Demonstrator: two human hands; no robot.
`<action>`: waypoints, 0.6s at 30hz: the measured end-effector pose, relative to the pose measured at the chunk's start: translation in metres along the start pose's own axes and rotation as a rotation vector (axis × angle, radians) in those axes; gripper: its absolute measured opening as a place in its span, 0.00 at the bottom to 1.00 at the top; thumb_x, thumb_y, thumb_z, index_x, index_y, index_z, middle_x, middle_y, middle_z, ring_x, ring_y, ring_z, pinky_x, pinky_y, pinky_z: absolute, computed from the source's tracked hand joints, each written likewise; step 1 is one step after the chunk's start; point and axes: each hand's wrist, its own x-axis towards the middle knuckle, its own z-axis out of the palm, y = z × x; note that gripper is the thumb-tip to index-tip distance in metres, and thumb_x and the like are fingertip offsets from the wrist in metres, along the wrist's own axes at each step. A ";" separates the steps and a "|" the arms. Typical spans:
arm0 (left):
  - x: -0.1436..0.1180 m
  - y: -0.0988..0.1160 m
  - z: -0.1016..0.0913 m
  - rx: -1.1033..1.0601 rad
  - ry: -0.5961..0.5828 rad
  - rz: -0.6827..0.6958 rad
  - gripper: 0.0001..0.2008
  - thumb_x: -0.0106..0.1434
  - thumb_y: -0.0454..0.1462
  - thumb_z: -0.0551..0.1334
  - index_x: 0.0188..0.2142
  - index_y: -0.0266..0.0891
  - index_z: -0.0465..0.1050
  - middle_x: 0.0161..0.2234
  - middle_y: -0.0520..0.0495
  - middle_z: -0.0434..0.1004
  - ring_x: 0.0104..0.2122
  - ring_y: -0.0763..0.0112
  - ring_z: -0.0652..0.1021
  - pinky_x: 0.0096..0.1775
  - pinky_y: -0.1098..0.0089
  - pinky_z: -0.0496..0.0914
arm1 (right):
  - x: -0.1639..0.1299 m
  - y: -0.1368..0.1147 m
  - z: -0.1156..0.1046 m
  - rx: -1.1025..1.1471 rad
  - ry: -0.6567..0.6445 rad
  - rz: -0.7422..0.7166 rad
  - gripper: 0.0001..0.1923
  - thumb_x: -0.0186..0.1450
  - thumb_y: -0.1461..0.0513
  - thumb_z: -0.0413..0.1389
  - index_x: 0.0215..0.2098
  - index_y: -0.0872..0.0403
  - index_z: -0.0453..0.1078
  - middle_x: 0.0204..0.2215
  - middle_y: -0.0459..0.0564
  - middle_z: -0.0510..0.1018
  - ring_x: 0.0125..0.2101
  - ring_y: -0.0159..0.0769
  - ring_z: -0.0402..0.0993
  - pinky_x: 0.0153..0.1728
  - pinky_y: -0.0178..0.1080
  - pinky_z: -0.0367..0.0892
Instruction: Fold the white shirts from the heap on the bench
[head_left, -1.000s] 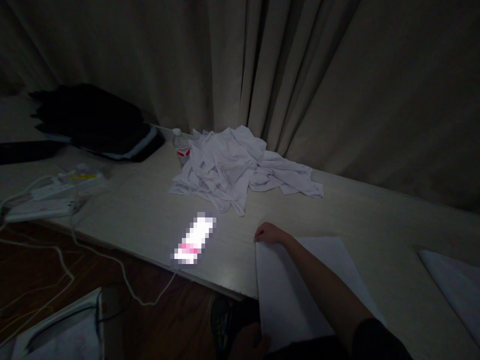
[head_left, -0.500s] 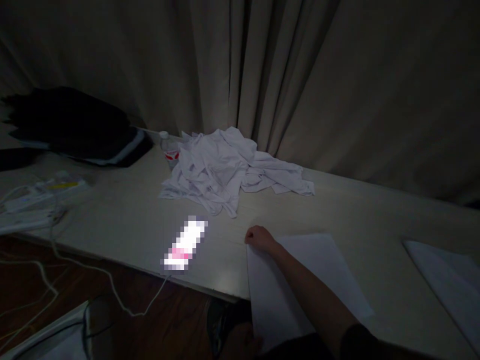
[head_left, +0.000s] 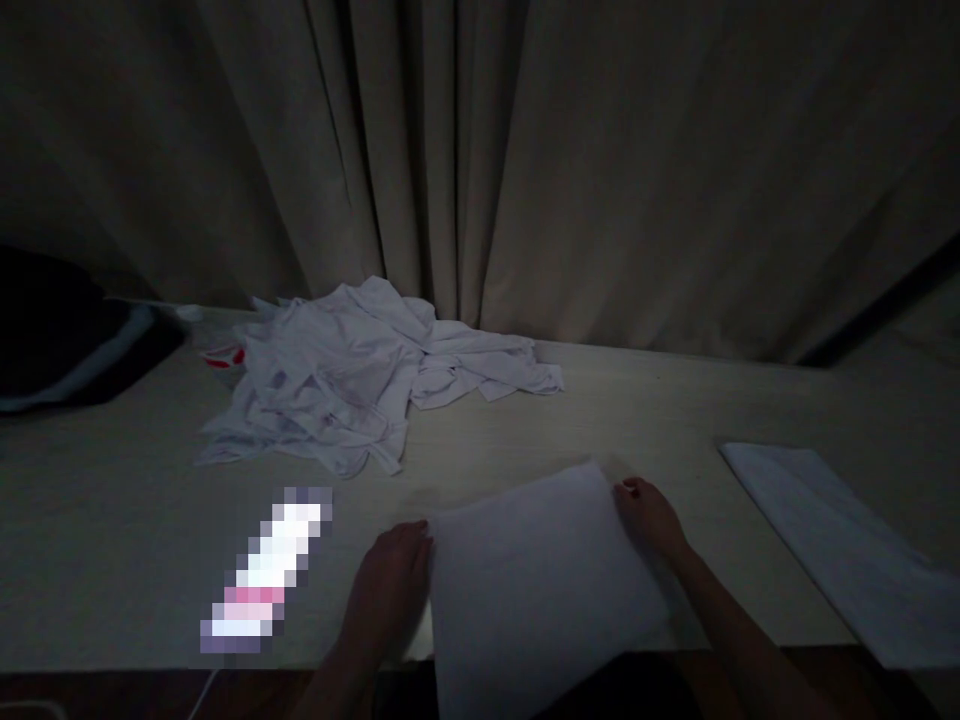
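Left hand flat, right hand curled — both touching folded white cloth.

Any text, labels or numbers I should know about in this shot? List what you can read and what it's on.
No text can be read.
Water bottle: a red label shows behind the pile of white clothes, too dark and small to read.
Lit phone screen: pixelated, nothing readable.
White folded cloth between the left hand and right hand: plain, no print visible.

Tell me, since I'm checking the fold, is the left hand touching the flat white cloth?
Touching. The head view shows the left hand with its fingers against the left edge of the flat white cloth, no gap between them.
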 end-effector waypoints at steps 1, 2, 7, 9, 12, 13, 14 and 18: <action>0.011 0.003 0.006 0.047 0.013 0.057 0.22 0.65 0.42 0.46 0.51 0.33 0.68 0.52 0.37 0.72 0.52 0.58 0.70 0.54 0.61 0.61 | -0.007 0.010 0.001 -0.032 0.003 0.019 0.21 0.65 0.52 0.45 0.44 0.59 0.69 0.38 0.59 0.76 0.38 0.43 0.73 0.39 0.43 0.65; 0.020 0.007 0.011 0.085 0.010 0.094 0.23 0.65 0.41 0.46 0.52 0.32 0.68 0.52 0.36 0.72 0.52 0.58 0.70 0.55 0.60 0.60 | -0.016 0.018 0.004 -0.072 0.009 0.029 0.21 0.65 0.52 0.44 0.43 0.58 0.69 0.38 0.59 0.75 0.38 0.43 0.73 0.38 0.42 0.65; 0.038 0.015 0.025 0.169 -0.116 0.092 0.21 0.65 0.40 0.46 0.47 0.33 0.71 0.45 0.37 0.75 0.45 0.59 0.73 0.49 0.61 0.64 | -0.049 0.035 0.031 -0.287 0.091 -0.060 0.20 0.69 0.52 0.40 0.38 0.54 0.68 0.34 0.55 0.74 0.36 0.41 0.72 0.37 0.39 0.62; 0.035 0.015 0.022 0.142 -0.168 0.054 0.19 0.64 0.40 0.46 0.43 0.34 0.72 0.42 0.39 0.76 0.43 0.61 0.74 0.47 0.63 0.64 | -0.048 0.036 0.037 -0.359 0.142 -0.138 0.19 0.70 0.53 0.39 0.37 0.54 0.67 0.33 0.55 0.74 0.36 0.40 0.71 0.37 0.39 0.61; 0.021 0.011 0.016 0.058 -0.244 -0.050 0.14 0.62 0.40 0.49 0.39 0.37 0.70 0.40 0.42 0.75 0.41 0.64 0.75 0.43 0.66 0.65 | -0.026 0.028 0.037 -0.432 0.149 -0.263 0.19 0.70 0.55 0.39 0.36 0.54 0.67 0.33 0.54 0.73 0.35 0.39 0.69 0.37 0.39 0.60; 0.014 0.010 0.015 0.022 -0.280 -0.089 0.13 0.61 0.40 0.49 0.38 0.38 0.69 0.39 0.43 0.76 0.40 0.65 0.75 0.42 0.67 0.65 | -0.014 0.022 0.035 -0.456 0.137 -0.313 0.18 0.70 0.55 0.40 0.36 0.55 0.68 0.33 0.53 0.73 0.35 0.39 0.69 0.37 0.39 0.60; 0.005 0.009 0.016 -0.027 -0.318 -0.125 0.12 0.61 0.40 0.49 0.36 0.39 0.68 0.37 0.44 0.76 0.38 0.66 0.75 0.40 0.67 0.65 | -0.002 0.014 0.034 -0.480 0.121 -0.365 0.17 0.70 0.56 0.41 0.37 0.55 0.68 0.34 0.54 0.73 0.36 0.39 0.69 0.38 0.39 0.59; -0.042 0.009 0.035 -0.317 -0.422 -0.219 0.10 0.59 0.42 0.50 0.30 0.41 0.66 0.31 0.49 0.76 0.34 0.68 0.75 0.36 0.71 0.67 | 0.042 -0.044 0.041 -0.528 0.091 -0.532 0.12 0.68 0.58 0.47 0.40 0.55 0.69 0.37 0.56 0.73 0.40 0.43 0.68 0.42 0.41 0.58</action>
